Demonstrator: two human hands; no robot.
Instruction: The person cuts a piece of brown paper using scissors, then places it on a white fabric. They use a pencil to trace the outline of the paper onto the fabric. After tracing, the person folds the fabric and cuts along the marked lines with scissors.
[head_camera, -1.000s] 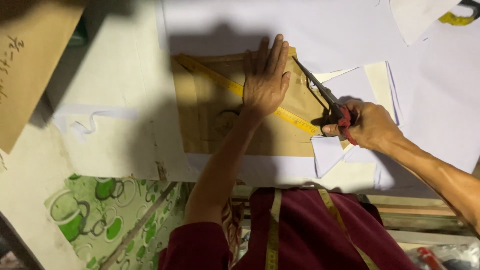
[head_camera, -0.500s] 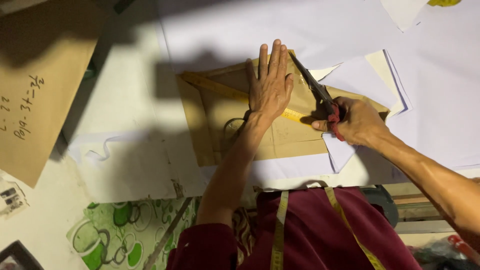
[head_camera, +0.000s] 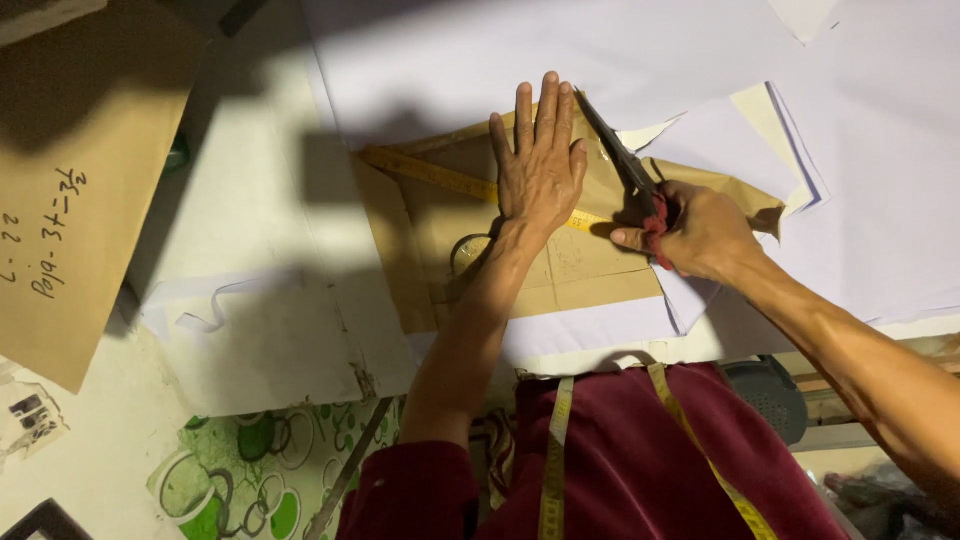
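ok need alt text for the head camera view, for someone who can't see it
Seen from above, a left hand presses flat on a brown paper pattern while the right hand cuts along its edge with scissors. White fabric lies underneath, with a yellow tape measure across the pattern.

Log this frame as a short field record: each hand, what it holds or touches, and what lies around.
left hand: flat, fingers spread, pressing the brown paper pattern
right hand: gripping scissors, blades along the pattern's edge
under the pattern: white fabric
yellow ruler: lies across the pattern, partly under the left hand
left of table: cardboard sheet
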